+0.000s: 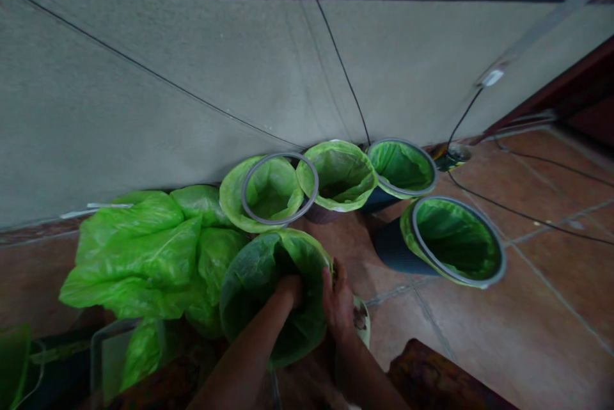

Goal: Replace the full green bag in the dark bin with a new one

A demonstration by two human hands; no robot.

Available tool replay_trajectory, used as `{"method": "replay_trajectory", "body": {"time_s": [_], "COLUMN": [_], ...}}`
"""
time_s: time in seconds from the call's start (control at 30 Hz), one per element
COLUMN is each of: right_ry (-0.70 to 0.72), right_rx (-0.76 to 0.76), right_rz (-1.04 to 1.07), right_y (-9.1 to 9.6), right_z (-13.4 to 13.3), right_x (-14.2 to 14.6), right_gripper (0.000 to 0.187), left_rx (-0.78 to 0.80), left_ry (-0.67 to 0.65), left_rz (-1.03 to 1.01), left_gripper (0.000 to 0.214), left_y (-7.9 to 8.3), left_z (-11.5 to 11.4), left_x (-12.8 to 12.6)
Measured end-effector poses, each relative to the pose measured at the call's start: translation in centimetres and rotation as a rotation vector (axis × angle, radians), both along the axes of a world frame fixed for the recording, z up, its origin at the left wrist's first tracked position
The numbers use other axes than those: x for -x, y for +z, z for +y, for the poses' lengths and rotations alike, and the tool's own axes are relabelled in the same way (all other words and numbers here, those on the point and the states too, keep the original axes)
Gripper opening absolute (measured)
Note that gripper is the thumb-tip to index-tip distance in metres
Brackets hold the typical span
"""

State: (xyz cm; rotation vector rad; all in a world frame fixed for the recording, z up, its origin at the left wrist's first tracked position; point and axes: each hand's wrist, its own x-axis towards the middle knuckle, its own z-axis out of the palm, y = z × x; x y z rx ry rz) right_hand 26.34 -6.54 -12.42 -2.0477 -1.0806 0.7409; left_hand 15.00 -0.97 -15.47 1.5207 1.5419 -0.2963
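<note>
In front of me stands a trash bin lined with a translucent green bag [230,295]. My left hand [291,288] reaches down inside it, and its fingers are hidden in the dark of the bag. At the bin's right edge, my right hand [338,298] grips the rim and the bag folded over it, fingers pointing away from me. Just behind, another lined bin [233,205] has a loose grey ring [314,187] lying tilted across its mouth. A pale round container [363,327] shows partly behind my right wrist.
Filled green bags [139,244] are heaped at the left. Lined bins [338,170], [403,167] stand along the wall, and a dark bin with a grey ring [499,263] is at the right. A clear plastic box [98,359] sits lower left. Black cables [532,221] cross the tiled floor.
</note>
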Motion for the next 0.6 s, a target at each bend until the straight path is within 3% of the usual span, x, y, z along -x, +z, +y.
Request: {"method": "replay_trajectory", "body": {"time_s": [0.07, 0.13, 0.23, 0.33, 0.4, 0.47, 0.6], "right_ry": [-0.051, -0.006, 0.258, 0.554, 0.637, 0.644, 0.551], "right_rx": [-0.078, -0.117, -0.18, -0.075, 0.083, 0.177, 0.17], "right_rz": [-0.037, -0.079, -0.124, -0.158, -0.209, -0.243, -0.211], "right_y": [0.8, 1.6, 2.1, 1.5, 0.7, -0.2, -1.2], "right_z": [1.7, 3.9, 7.3, 9.3, 9.5, 9.1, 7.0], "right_x": [-1.2, -2.1, -2.3, -1.3, -0.6, -0.3, -0.2], "right_gripper": [0.054, 0.051, 0.044, 0.039, 0.041, 0.043, 0.039], "left_rx": [-0.023, -0.095, -0.219, -0.228, -0.188, -0.158, -0.151], "left_ry": [0.032, 0.103, 0.237, 0.258, 0.214, 0.167, 0.048], "left_rz": [0.063, 0.125, 0.151, 0.104, 0.084, 0.074, 0.026], "left_gripper": [0.028, 0.032, 0.044, 0.045, 0.039, 0.035, 0.023], "left_y": [1.2, 2.4, 3.2, 2.4, 1.2, 0.1, -1.2], "left_z": [0.3, 0.8, 1.8, 2.9, 3.4, 3.7, 3.1], "left_x": [1.1, 1.8, 1.5, 0.1, -0.7, -1.2, -1.5]}}
